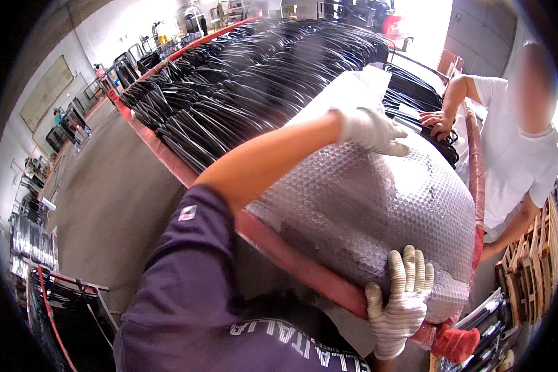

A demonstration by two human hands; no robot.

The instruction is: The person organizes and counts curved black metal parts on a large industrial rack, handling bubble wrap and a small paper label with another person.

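A large sheet of clear bubble wrap (pixel 353 204) covers the near end of a big load of black, bent tube-like metal pieces (pixel 229 99). My left hand (pixel 373 130), in a white knit glove, reaches across to the sheet's far part, its fingers stretched out over the wrap. Close to the near corner, my right hand (pixel 400 301) lies flat on the bubble wrap with its fingers pointing away from me. It wears a ribbed whitish glove. Neither hand grips anything that I can see. Red padding (pixel 304 266) lines the rack's edge below the sheet.
At the right stands a co-worker (pixel 519 149) in a white shirt, one bare hand (pixel 439 124) on the black pieces. Wooden pallets (pixel 530 260) are stacked behind them. A rack with black items (pixel 56 322) is at the lower left, beside grey floor (pixel 105 192).
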